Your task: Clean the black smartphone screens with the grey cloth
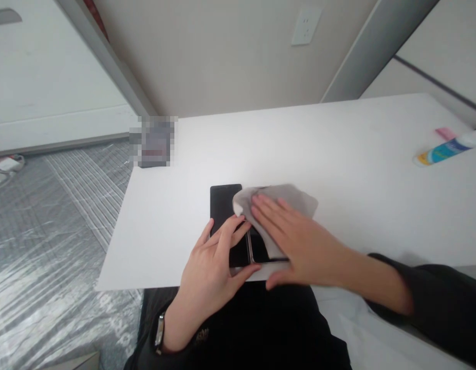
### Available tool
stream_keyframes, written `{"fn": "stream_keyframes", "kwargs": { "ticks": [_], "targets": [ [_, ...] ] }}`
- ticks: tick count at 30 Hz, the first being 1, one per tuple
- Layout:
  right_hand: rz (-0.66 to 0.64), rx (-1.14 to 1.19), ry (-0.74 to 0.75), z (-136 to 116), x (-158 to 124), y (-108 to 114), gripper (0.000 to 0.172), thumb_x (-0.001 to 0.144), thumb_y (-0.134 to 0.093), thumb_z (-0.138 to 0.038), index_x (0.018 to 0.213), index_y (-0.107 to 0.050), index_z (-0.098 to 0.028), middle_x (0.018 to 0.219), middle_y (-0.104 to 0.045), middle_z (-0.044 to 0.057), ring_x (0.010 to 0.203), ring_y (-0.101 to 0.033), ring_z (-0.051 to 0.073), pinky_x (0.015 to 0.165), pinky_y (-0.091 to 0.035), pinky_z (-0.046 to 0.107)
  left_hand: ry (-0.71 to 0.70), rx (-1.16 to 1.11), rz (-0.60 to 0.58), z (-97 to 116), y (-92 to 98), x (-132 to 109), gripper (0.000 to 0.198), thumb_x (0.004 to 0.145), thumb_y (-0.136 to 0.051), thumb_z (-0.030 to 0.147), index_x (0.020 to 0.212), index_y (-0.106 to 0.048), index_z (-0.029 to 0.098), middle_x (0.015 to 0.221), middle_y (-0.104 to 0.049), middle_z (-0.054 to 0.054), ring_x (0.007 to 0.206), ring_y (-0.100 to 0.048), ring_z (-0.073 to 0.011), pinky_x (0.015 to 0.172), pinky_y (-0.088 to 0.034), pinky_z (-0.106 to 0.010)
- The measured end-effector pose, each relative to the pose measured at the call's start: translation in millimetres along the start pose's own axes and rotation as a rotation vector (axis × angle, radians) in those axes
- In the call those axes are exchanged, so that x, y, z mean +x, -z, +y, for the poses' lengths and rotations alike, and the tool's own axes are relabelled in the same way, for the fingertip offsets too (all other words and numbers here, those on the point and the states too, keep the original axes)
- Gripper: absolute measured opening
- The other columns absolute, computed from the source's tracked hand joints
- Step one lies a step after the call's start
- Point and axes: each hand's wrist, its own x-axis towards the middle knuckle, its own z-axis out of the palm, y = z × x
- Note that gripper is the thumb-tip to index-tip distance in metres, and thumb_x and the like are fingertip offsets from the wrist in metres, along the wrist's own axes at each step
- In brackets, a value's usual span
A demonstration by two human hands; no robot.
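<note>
Two dark smartphones lie side by side near the table's front edge. Over the right smartphone (258,247) is a grey cloth (299,198), which hides most of its screen. My right hand (286,231) lies flat on this cloth, fingers stretched out and thumb apart, pressing it down. My left hand (218,252) reaches across the left smartphone (224,203). Its thumb rests at the right smartphone's bottom edge and its index and middle fingertips touch that phone's left side by the cloth, holding it between them. The other left fingers are spread over the left smartphone.
The white table (338,154) stands against a wall with a power socket (306,25). A blurred-out dark item (155,144) is at its back left corner. At the far right lie a white and blue bottle (450,149) and a pink item (445,134). Plastic sheeting (68,231) covers the floor.
</note>
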Motion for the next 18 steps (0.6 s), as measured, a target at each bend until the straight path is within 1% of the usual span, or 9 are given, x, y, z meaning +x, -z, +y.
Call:
{"fn": "stream_keyframes", "kwargs": {
  "ticks": [1, 3, 4, 6, 9, 12, 15, 16, 18],
  "targets": [
    [0.006, -0.007, 0.010, -10, -4, -2, 0.124, 0.096, -0.047, -0.090, 0.162, -0.031, 0.013, 0.171, -0.019, 0.034, 0.161, -0.026, 0.046, 0.125, -0.043, 0.063, 0.021, -0.005, 0.000, 0, -0.5, 0, 0.094, 0.087, -0.089, 0.036, 0.157, -0.027, 0.022, 0.140, -0.076, -0.014, 0.133, -0.071, -0.0368, 0.120, -0.049, -0.069],
    [0.042, -0.028, -0.003, -29, -17, -6, 0.077, 0.111, -0.054, -0.043, 0.165, -0.032, 0.007, 0.171, -0.024, 0.028, 0.162, -0.028, 0.038, 0.127, -0.045, 0.055, 0.055, -0.015, -0.008, 0, -0.9, 0, 0.099, 0.086, -0.090, 0.036, 0.158, -0.025, 0.021, 0.129, -0.081, -0.012, 0.127, -0.075, -0.0354, 0.122, -0.047, -0.068],
    [0.069, -0.027, 0.000, -36, -25, -7, 0.063, 0.109, -0.049, -0.022, 0.165, -0.035, 0.003, 0.170, -0.031, 0.024, 0.161, -0.031, 0.034, 0.127, -0.045, 0.051, 0.059, -0.014, -0.016, 0, -0.8, -1, 0.100, 0.086, -0.090, 0.035, 0.160, -0.024, 0.021, 0.128, -0.082, -0.011, 0.127, -0.075, -0.0346, 0.123, -0.046, -0.067],
    [0.124, 0.001, 0.015, -41, -37, -6, 0.062, 0.100, -0.040, 0.000, 0.162, -0.044, -0.005, 0.165, -0.045, 0.018, 0.158, -0.039, 0.026, 0.127, -0.045, 0.045, 0.024, 0.007, -0.037, -1, 0.4, -3, 0.099, 0.088, -0.088, 0.035, 0.162, -0.023, 0.023, 0.139, -0.077, -0.014, 0.137, -0.068, -0.0346, 0.124, -0.046, -0.065],
    [0.194, 0.151, 0.032, -32, -44, -3, 0.061, 0.094, -0.040, 0.006, 0.148, -0.061, -0.010, 0.157, -0.058, 0.014, 0.154, -0.047, 0.022, 0.125, -0.046, 0.043, -0.047, 0.034, -0.061, -4, 3.5, -5, 0.097, 0.091, -0.084, 0.043, 0.165, -0.024, 0.025, 0.167, -0.051, -0.021, 0.159, -0.040, -0.0386, 0.124, -0.046, -0.063],
    [0.206, 0.441, -0.033, -21, -41, -2, 0.050, 0.096, -0.045, 0.003, 0.134, -0.071, -0.017, 0.150, -0.066, 0.011, 0.148, -0.055, 0.022, 0.123, -0.049, 0.045, -0.046, 0.003, -0.061, -8, 7.3, -6, 0.112, 0.086, -0.089, 0.042, 0.169, -0.016, 0.026, 0.177, -0.026, -0.029, 0.162, -0.032, -0.0405, 0.123, -0.047, -0.061],
    [0.209, 0.597, -0.105, -21, -38, 3, 0.030, 0.107, -0.051, -0.013, 0.124, -0.074, -0.022, 0.144, -0.071, 0.009, 0.143, -0.061, 0.023, 0.122, -0.051, 0.046, -0.052, 0.020, -0.122, -7, 12.3, -5, 0.111, 0.086, -0.089, 0.034, 0.169, -0.016, 0.029, 0.178, -0.019, -0.030, 0.162, -0.032, -0.0386, 0.125, -0.042, -0.064],
    [0.215, 0.608, -0.107, -24, -38, 8, 0.027, 0.110, -0.051, -0.018, 0.125, -0.073, -0.022, 0.143, -0.071, 0.009, 0.142, -0.062, 0.023, 0.122, -0.052, 0.045, -0.072, 0.031, -0.131, -4, 14.5, -6, 0.109, 0.086, -0.089, 0.038, 0.169, -0.018, 0.029, 0.178, -0.019, -0.030, 0.163, -0.029, -0.0396, 0.125, -0.040, -0.066],
    [0.253, 0.643, -0.119, -34, -39, 22, 0.029, 0.114, -0.048, -0.025, 0.130, -0.071, -0.024, 0.142, -0.071, 0.009, 0.136, -0.066, 0.020, 0.118, -0.055, 0.040, -0.138, 0.013, -0.124, 8, 18.8, -8, 0.114, 0.081, -0.086, 0.059, 0.168, -0.021, 0.025, 0.177, -0.019, -0.033, 0.164, -0.025, -0.0431, 0.124, -0.037, -0.070]
  ]
}}
